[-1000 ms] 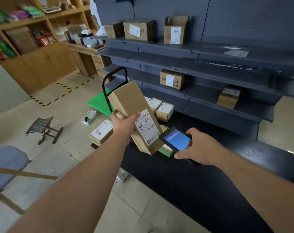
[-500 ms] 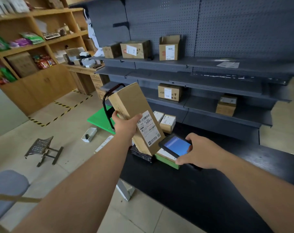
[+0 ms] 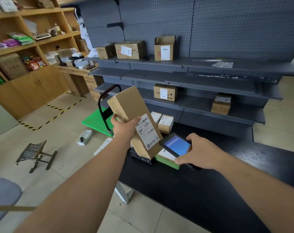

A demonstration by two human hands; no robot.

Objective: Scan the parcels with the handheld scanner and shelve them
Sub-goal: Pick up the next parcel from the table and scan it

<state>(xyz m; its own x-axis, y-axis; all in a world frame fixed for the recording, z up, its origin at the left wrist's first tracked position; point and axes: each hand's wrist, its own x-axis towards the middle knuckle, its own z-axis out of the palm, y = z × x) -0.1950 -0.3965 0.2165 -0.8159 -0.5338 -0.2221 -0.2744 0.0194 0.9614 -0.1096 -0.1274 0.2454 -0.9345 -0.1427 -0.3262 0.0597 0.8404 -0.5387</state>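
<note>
Our left hand (image 3: 126, 127) grips a tilted parcel (image 3: 134, 120) above the worktop (image 3: 210, 190). Just right of the parcel, our right hand (image 3: 199, 151) clasps the scanner (image 3: 175, 145).

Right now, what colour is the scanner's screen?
Blue, on the scanner in the right hand; head view.

Our view now sits higher than a second ago, showing more of the grey perforated metal shelving (image 3: 210, 31) and the light wooden shelves (image 3: 47, 39). Our left hand (image 3: 124, 127) holds the long brown cardboard parcel (image 3: 134, 118) slightly higher. Our right hand (image 3: 198, 151) brings the black handheld scanner with the blue screen (image 3: 175, 145) a little nearer the parcel's white label (image 3: 147, 131).
</note>
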